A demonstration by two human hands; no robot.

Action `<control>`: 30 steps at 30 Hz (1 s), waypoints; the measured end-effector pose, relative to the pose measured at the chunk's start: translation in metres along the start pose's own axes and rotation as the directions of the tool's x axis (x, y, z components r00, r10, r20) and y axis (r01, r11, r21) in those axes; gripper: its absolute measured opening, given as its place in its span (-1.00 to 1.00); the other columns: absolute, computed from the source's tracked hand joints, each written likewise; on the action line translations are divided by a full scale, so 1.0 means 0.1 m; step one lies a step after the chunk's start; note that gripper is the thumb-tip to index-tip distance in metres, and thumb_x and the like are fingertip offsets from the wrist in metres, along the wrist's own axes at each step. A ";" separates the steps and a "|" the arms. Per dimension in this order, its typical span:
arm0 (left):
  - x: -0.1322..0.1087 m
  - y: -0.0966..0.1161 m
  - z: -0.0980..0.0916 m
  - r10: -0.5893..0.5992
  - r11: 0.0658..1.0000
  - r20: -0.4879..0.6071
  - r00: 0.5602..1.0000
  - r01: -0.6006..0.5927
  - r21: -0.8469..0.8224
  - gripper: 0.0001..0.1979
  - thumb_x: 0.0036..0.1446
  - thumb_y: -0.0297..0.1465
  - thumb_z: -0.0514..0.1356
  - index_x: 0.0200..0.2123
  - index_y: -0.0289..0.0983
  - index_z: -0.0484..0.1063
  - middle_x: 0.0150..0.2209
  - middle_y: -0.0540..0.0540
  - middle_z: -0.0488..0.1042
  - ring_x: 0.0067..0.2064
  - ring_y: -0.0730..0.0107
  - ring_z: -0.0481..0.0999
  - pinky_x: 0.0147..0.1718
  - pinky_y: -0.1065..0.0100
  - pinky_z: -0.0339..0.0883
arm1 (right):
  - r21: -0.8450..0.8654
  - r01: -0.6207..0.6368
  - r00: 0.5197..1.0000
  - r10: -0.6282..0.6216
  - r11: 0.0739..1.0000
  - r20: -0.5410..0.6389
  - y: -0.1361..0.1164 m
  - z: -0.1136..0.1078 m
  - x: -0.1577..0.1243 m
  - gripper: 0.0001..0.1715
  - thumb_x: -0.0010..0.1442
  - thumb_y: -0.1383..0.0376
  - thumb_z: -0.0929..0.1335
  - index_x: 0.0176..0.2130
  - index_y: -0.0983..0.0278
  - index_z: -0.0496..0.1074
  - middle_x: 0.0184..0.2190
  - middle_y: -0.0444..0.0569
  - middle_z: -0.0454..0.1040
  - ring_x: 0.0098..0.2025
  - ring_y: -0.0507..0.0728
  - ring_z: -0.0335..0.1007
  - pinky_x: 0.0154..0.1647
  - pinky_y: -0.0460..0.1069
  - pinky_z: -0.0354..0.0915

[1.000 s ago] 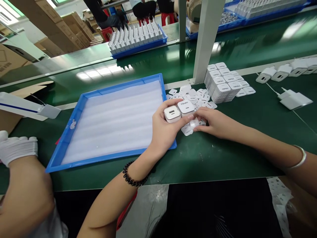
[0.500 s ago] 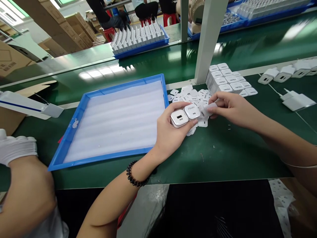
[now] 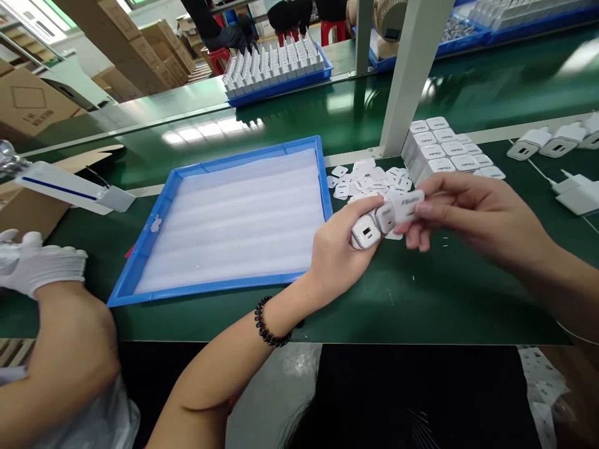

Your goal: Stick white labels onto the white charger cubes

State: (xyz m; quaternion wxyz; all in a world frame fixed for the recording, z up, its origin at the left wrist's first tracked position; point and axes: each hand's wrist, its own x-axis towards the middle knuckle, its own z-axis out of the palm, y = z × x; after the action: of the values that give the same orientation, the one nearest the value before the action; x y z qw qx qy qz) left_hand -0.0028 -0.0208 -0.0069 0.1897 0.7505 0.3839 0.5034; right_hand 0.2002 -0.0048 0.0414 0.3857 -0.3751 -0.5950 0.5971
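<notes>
Right hand up off loose white sticker pile (12 o'clock now), fingers pinching white printed sticker against white cube chargers, which my left hand keeps clamped. Sticker about to meet charger.

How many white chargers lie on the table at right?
4. A row at the right: first charger, second charger, third charger cut by the frame. Fourth charger lies nearer. Others may be hidden.

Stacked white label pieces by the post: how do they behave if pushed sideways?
Likely to shear and spill: the stacks are unbound columns of thin separate pieces, with loose ones scattered alongside. Each is probably very light; the right hand pinches one piece by fingertips alone.
</notes>
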 end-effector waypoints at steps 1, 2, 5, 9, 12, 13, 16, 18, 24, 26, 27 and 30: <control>-0.01 0.00 0.00 0.025 0.999 0.005 1.000 -0.026 0.019 -0.65 0.17 -0.48 0.32 0.04 -0.29 0.47 0.05 -0.20 0.61 0.07 0.23 0.62 0.05 0.30 0.50 | 0.014 -0.017 0.999 0.016 1.000 0.037 0.00 0.05 -0.03 -0.82 0.26 0.17 0.46 -0.31 0.19 0.44 -0.43 -0.07 0.63 -0.48 0.11 0.53 -0.46 0.03 0.41; -0.02 0.00 0.00 0.048 0.998 0.011 0.999 -0.049 0.036 -0.64 0.17 -0.49 0.31 0.05 -0.30 0.46 0.05 -0.20 0.60 0.08 0.22 0.62 0.05 0.30 0.51 | 0.022 -0.028 0.998 0.027 0.999 0.062 0.00 0.10 -0.06 -0.81 0.27 0.17 0.46 -0.31 0.19 0.43 -0.44 -0.07 0.62 -0.52 0.09 0.51 -0.50 0.01 0.39; -0.03 0.00 0.01 0.095 0.993 0.024 0.995 -0.097 0.072 -0.66 0.19 -0.50 0.28 0.06 -0.31 0.45 0.05 -0.21 0.61 0.08 0.24 0.62 0.05 0.31 0.53 | 0.042 -0.040 0.994 0.036 0.998 0.098 0.06 0.20 -0.09 -0.76 0.26 0.15 0.46 -0.30 0.19 0.37 -0.53 -0.11 0.56 -0.60 0.05 0.41 -0.58 -0.02 0.33; -0.03 0.01 0.02 0.105 0.990 0.030 0.994 -0.107 0.094 -0.69 0.23 -0.47 0.27 0.05 -0.32 0.45 0.03 -0.21 0.61 0.07 0.26 0.62 0.03 0.33 0.55 | 0.050 -0.046 0.991 0.039 0.998 0.128 0.13 0.22 -0.08 -0.74 0.26 0.17 0.47 -0.30 0.20 0.33 -0.56 -0.16 0.52 -0.63 -0.02 0.33 -0.59 -0.07 0.26; -0.03 0.01 0.03 0.127 0.987 0.022 0.992 -0.128 0.101 -0.70 0.23 -0.45 0.28 0.03 -0.34 0.46 0.02 -0.22 0.62 0.07 0.26 0.62 0.04 0.34 0.55 | 0.058 -0.042 0.991 0.034 0.997 0.127 0.15 0.23 -0.06 -0.72 0.27 0.17 0.47 -0.32 0.22 0.34 -0.55 -0.16 0.54 -0.58 -0.03 0.37 -0.54 -0.09 0.29; -0.02 0.01 0.04 0.129 0.986 0.020 0.991 -0.130 0.102 -0.71 0.23 -0.45 0.28 0.02 -0.35 0.46 0.02 -0.22 0.62 0.07 0.26 0.62 0.04 0.34 0.54 | 0.061 -0.040 0.992 0.032 0.997 0.124 0.15 0.24 -0.05 -0.72 0.27 0.16 0.47 -0.32 0.22 0.34 -0.54 -0.15 0.55 -0.57 -0.03 0.38 -0.52 -0.10 0.31; -0.02 0.00 0.04 0.120 0.987 0.023 0.992 -0.122 0.102 -0.71 0.23 -0.45 0.28 0.02 -0.35 0.46 0.02 -0.22 0.62 0.07 0.26 0.62 0.04 0.34 0.54 | 0.075 -0.035 0.993 0.027 0.997 0.115 0.15 0.26 -0.04 -0.71 0.26 0.16 0.47 -0.33 0.23 0.34 -0.54 -0.15 0.56 -0.55 -0.03 0.41 -0.50 -0.11 0.33; -0.02 0.00 0.04 0.115 0.988 0.027 0.993 -0.117 0.104 -0.71 0.24 -0.44 0.28 0.02 -0.34 0.45 0.03 -0.22 0.61 0.09 0.25 0.61 0.05 0.32 0.54 | 0.085 -0.031 0.993 0.022 0.996 0.113 0.15 0.26 -0.04 -0.70 0.26 0.16 0.48 -0.33 0.24 0.34 -0.55 -0.15 0.56 -0.56 -0.04 0.41 -0.50 -0.12 0.33; -0.03 0.00 0.05 0.129 0.986 0.032 0.991 -0.132 0.105 -0.73 0.24 -0.47 0.26 0.01 -0.37 0.46 0.02 -0.24 0.61 0.11 0.23 0.60 0.06 0.32 0.54 | 0.112 -0.053 0.992 0.039 0.992 0.124 0.16 0.26 -0.03 -0.69 0.24 0.14 0.49 -0.34 0.25 0.36 -0.57 -0.15 0.55 -0.57 -0.04 0.41 -0.52 -0.12 0.30; -0.03 -0.01 0.05 0.127 0.986 0.034 0.991 -0.130 0.105 -0.72 0.24 -0.48 0.26 0.02 -0.35 0.45 0.03 -0.22 0.61 0.12 0.25 0.60 0.06 0.33 0.54 | 0.122 -0.063 0.990 0.047 0.991 0.129 0.16 0.25 -0.03 -0.69 0.24 0.14 0.49 -0.34 0.25 0.36 -0.57 -0.15 0.55 -0.57 -0.04 0.41 -0.52 -0.12 0.30; -0.04 -0.01 0.05 0.126 0.986 0.034 0.991 -0.129 0.105 -0.72 0.24 -0.48 0.26 0.02 -0.34 0.45 0.03 -0.21 0.61 0.12 0.25 0.60 0.05 0.33 0.54 | 0.126 -0.064 0.990 0.047 0.990 0.132 0.16 0.25 -0.03 -0.69 0.24 0.15 0.49 -0.34 0.25 0.36 -0.57 -0.15 0.55 -0.57 -0.04 0.41 -0.51 -0.12 0.30; -0.03 -0.01 0.05 0.126 0.986 0.037 0.991 -0.129 0.106 -0.73 0.24 -0.48 0.26 0.02 -0.34 0.45 0.03 -0.21 0.61 0.11 0.25 0.60 0.05 0.32 0.54 | 0.132 -0.062 0.991 0.045 0.989 0.126 0.16 0.26 -0.03 -0.70 0.24 0.15 0.49 -0.34 0.25 0.36 -0.57 -0.16 0.55 -0.58 -0.04 0.41 -0.51 -0.12 0.33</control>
State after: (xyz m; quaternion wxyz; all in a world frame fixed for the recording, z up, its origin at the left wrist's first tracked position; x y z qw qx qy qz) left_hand 0.0007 -0.0224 -0.0114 0.1217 0.7902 0.3589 0.4816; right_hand 0.1775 -0.0187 0.0257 0.3567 -0.3263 -0.5657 0.6680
